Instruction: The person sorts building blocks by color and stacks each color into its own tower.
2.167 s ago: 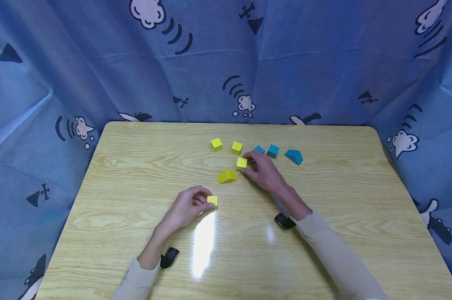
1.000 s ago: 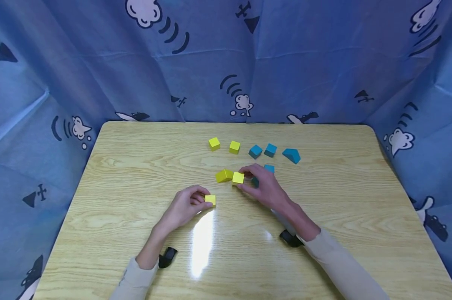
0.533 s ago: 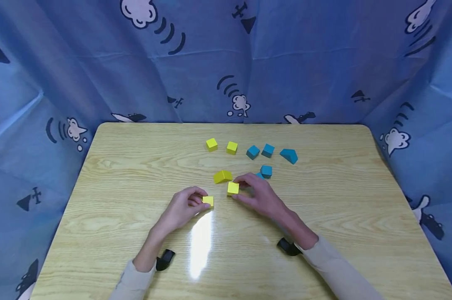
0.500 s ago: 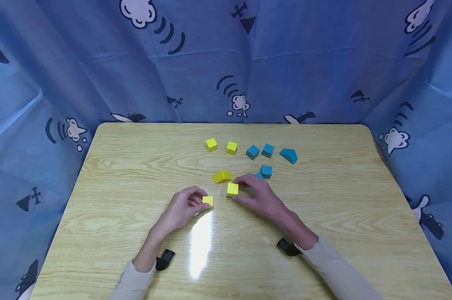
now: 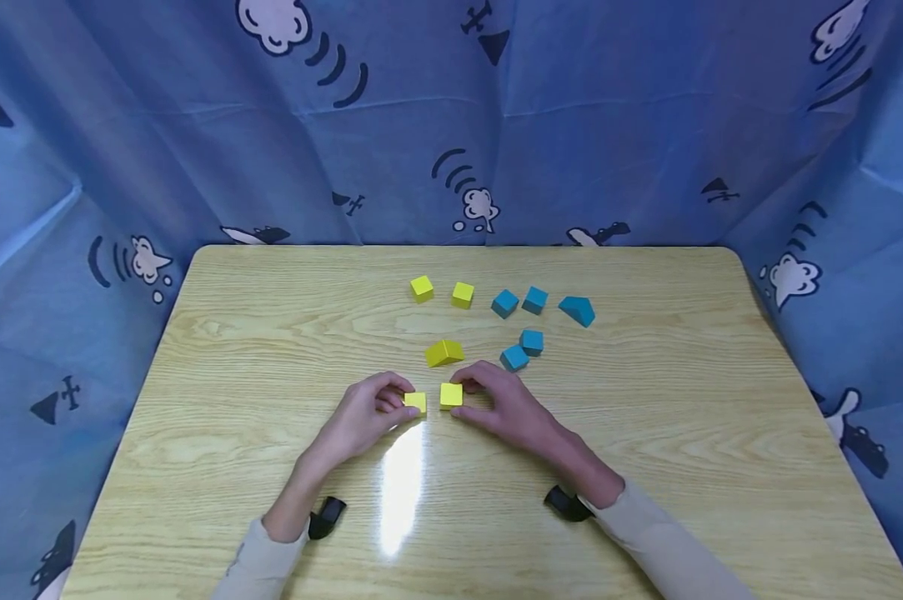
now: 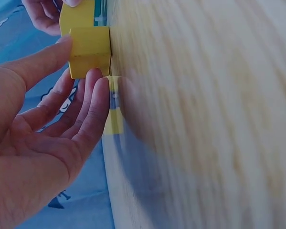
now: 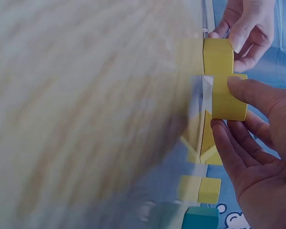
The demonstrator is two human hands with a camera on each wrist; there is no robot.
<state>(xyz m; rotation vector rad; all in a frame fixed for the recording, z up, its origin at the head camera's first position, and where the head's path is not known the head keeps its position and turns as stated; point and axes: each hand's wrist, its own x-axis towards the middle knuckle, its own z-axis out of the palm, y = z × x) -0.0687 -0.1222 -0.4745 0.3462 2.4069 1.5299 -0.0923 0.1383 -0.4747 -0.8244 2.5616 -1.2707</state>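
My left hand pinches a yellow cube between thumb and fingertips; the left wrist view shows this cube standing on the wooden table. Just right of it, my right hand grips a second yellow cube. A narrow space parts the two cubes in the head view. In the right wrist view the right cube appears slightly raised off the tabletop. Behind the hands lies a yellow triangular block, touched by neither.
Two more yellow cubes, one left of the other, sit farther back. Several blue blocks lie to their right, including a cube and a triangular block. A blue patterned curtain hangs behind the table.
My right hand has brought its yellow cube leftward and toward me, past the yellow triangular block, to beside the left cube. The left hand has held its cube in place.
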